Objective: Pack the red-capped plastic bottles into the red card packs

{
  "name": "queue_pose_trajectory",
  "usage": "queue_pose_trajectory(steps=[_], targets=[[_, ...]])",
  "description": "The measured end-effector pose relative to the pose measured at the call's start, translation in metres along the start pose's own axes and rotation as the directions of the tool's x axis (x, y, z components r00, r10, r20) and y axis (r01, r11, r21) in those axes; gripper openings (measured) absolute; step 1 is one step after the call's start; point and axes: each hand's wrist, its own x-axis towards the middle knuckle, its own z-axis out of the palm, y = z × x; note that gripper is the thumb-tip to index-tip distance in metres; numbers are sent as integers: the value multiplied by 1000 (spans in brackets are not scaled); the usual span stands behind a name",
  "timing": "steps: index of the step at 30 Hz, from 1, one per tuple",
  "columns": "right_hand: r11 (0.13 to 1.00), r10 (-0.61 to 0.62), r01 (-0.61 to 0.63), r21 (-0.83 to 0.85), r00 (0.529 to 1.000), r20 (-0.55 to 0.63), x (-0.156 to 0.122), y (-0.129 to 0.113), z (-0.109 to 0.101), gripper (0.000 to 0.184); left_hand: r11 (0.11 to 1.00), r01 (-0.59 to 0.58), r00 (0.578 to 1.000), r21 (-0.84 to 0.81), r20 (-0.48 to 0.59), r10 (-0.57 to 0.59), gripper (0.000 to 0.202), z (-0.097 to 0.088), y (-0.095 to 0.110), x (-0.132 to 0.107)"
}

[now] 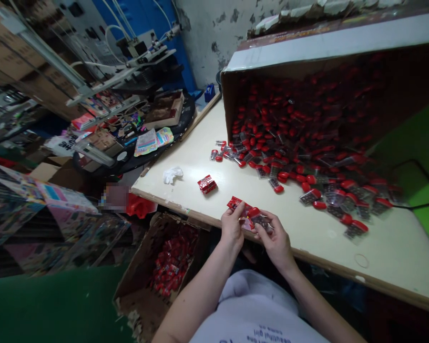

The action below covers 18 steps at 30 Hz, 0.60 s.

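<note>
Just over the table's front edge, my left hand [231, 226] is closed, pinching a red printed wrapper [235, 203] between thumb and fingers. My right hand [276, 242] is also closed, its fingers around a small clear bottle with a red cap [260, 218] and dark contents. The bottle's cap end meets the wrapper; whether it is inside cannot be made out. Left of my hands, a small stack of red printed wrappers [207, 184] lies on the white table [329, 243]. Many similar red-capped bottles [309, 196] spill towards me from a large tipped carton [232, 90].
An open carton [128, 281] below the table's edge holds many red packets [173, 259]. Crumpled white tissue [172, 175] and a rubber band [361, 260] lie on the table. To the left stands a machine with a round black table [128, 164] bearing cards and boxes.
</note>
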Motion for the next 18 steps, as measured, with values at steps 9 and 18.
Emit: queue_pose_trajectory(steps=[9, 18], targets=[[983, 67, -80, 165, 994, 82, 2, 4, 1, 40, 999, 34, 997, -37, 63, -32, 33, -4, -5, 0], [965, 81, -94, 243, 995, 65, 3, 6, 4, 39, 999, 23, 984, 30, 176, -27, 33, -13, -12, -4]])
